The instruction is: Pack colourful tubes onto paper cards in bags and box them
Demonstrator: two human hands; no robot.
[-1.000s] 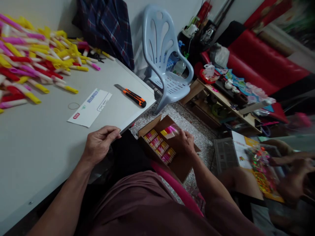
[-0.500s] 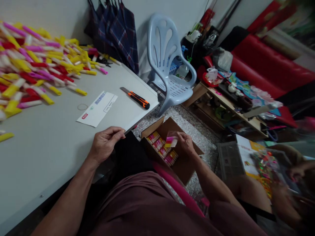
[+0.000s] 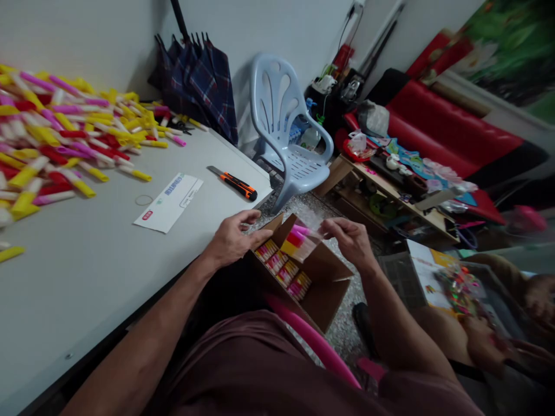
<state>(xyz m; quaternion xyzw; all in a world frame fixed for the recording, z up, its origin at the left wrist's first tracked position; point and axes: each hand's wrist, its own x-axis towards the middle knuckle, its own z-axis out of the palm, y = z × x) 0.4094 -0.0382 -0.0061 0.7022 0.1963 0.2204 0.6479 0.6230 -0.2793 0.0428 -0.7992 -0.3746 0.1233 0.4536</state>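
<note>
My right hand (image 3: 350, 240) pinches the top edge of a small transparent plastic bag (image 3: 299, 240) with pink, red and yellow tubes in it. The bag hangs tilted above a cardboard box (image 3: 326, 312) on the floor. Inside the box, several similar packs (image 3: 284, 270) stand in a row along the left side. My left hand (image 3: 234, 238) is open, thumb and fingers apart, at the box's left flap; whether it touches the flap I cannot tell.
On the grey table (image 3: 143, 300) lie a heap of coloured tubes (image 3: 65, 138), a printed paper slip (image 3: 169, 202), a rubber band and a cutter knife (image 3: 234, 183). A blue plastic chair (image 3: 290, 138) stands behind. At right, another person's hands (image 3: 483, 341) are beside a tray of small colourful pieces.
My left hand has moved right from the table edge toward the box, and its fingers have parted. My right hand has risen slightly with the bag, which has turned. The view has shifted a little.
</note>
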